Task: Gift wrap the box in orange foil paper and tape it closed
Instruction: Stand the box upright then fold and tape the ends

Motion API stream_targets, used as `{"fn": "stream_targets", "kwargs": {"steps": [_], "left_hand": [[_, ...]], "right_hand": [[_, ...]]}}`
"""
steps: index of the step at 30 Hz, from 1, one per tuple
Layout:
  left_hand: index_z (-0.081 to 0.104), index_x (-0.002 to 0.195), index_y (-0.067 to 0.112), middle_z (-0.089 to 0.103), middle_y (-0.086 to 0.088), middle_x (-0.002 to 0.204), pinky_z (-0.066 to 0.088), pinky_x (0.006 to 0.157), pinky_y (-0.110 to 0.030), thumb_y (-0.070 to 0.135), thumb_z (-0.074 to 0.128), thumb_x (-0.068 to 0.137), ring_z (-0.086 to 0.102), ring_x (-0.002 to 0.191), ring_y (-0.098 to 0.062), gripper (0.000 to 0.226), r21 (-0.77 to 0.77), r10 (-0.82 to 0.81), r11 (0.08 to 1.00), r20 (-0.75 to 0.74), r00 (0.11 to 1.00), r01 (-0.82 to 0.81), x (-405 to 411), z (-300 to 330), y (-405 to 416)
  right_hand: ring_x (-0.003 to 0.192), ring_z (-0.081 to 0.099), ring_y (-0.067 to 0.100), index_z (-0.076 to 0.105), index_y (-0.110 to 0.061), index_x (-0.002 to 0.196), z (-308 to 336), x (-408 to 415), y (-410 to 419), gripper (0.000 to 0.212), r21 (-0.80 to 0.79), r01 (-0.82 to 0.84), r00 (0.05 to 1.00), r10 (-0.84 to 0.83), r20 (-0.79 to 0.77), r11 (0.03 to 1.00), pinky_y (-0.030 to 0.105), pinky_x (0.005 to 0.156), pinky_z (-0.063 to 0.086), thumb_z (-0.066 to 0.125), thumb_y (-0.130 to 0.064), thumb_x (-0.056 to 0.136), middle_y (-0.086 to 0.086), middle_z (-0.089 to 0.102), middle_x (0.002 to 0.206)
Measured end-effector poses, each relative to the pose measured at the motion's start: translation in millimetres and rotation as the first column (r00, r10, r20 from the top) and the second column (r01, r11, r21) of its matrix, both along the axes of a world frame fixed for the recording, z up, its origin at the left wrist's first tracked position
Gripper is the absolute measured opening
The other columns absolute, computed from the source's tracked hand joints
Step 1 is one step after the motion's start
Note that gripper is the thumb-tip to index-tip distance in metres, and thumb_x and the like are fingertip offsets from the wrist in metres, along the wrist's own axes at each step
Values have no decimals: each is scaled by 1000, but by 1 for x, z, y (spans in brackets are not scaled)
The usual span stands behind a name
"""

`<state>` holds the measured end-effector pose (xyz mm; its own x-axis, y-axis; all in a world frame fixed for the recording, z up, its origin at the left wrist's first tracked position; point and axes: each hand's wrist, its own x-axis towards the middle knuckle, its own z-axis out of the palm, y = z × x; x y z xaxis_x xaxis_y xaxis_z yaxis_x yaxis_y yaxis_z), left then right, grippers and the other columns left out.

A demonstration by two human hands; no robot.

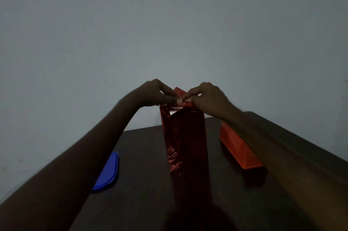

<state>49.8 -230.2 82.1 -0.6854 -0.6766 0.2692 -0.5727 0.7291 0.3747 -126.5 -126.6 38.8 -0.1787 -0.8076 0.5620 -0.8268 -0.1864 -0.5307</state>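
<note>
Dim light; small pale bit between fingertips atop box, tape or paper, cannot tell. Tall upright box wrapped in crinkled orange-red foil paper (185,142) stands mid dark wooden table (143,155). Left hand (160,93) and right hand (209,97) both pinch folded foil flaps at top end. Right forearm partly hides long orange-red wedge-shaped object (239,148) right of box. Flat blue plastic lid (108,172) lies left, partly behind left forearm.
</note>
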Motion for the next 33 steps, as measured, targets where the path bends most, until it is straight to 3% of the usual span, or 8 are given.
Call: {"fn": "stream_targets", "kwargs": {"steps": [4, 11, 15, 19, 22, 24, 28, 33], "left_hand": [[75, 102, 41, 70, 12, 100, 54, 90, -37, 49, 79, 75, 65, 101, -22, 28, 39, -4, 999, -11, 1000, 5, -1, 0, -3], [74, 106, 38, 64, 22, 94, 51, 80, -22, 43, 78, 77, 63, 93, -9, 30, 80, -45, 996, -13, 999, 46, -1, 0, 2], [72, 106, 44, 69, 17, 102, 53, 85, -27, 46, 77, 77, 64, 94, -5, 30, 71, -85, 994, -2, 996, 85, 0, -3, 5], [72, 107, 47, 72, 15, 102, 54, 95, -41, 69, 74, 63, 67, 100, -14, 49, 58, -86, 995, 16, 996, 85, 3, -6, 6], [72, 109, 44, 71, 16, 103, 52, 97, -42, 73, 74, 58, 65, 103, -13, 59, 52, -96, 994, -9, 995, 96, 3, -7, 10], [72, 110, 42, 69, 19, 104, 52, 97, -43, 74, 75, 56, 66, 103, -14, 63, 52, -94, 994, -21, 995, 95, 3, -8, 9], [72, 109, 44, 71, 15, 103, 53, 96, -44, 72, 74, 61, 66, 101, -13, 56, 44, -92, 995, -26, 995, 93, 5, -8, 5], [73, 112, 37, 68, 14, 106, 51, 95, -35, 47, 75, 78, 63, 103, -11, 35, 58, -102, 993, -46, 994, 104, 3, -7, 11]], "right_hand": [[57, 47, 5, 76, -43, 87, -2, -1, -3, 41, -15, -4, 1000, 4, 11, 1000, 24, 55, 33, 50, -12, 81, -23, 51, 65], [59, 48, 4, 76, -42, 89, -4, -2, -4, 41, -12, -5, 1000, 5, 16, 1000, 25, 56, 33, 49, -12, 82, -26, 56, 73], [79, 59, 6, 76, -44, 87, -6, -3, -6, 41, -23, -11, 998, 12, 55, 1000, 30, 68, 50, 50, -14, 82, -23, 67, 94], [95, 66, 6, 79, -34, 89, -16, -9, -1, 35, -123, -76, 941, 111, 319, 990, 33, 87, 56, 54, -11, 82, -22, 71, 85], [82, 71, 12, 78, -34, 88, -30, -19, 8, 29, -193, 70, 899, 22, 438, 979, 43, 77, 60, 54, -18, 83, -14, 75, 88], [78, 71, 15, 77, -32, 87, -38, -28, 21, 26, -158, 206, 915, -133, 380, 966, 39, 76, 60, 54, -22, 83, -11, 75, 88], [86, 68, 28, 75, -17, 93, -51, -52, 46, 18, 40, 502, 865, -502, -15, 864, 29, 70, 49, 58, -19, 86, 3, 73, 96], [98, 63, 34, 60, -5, 100, -65, -76, 70, 21, 201, 648, 761, -624, -178, 734, 30, 69, 42, 65, -19, 84, 15, 65, 107]]}}
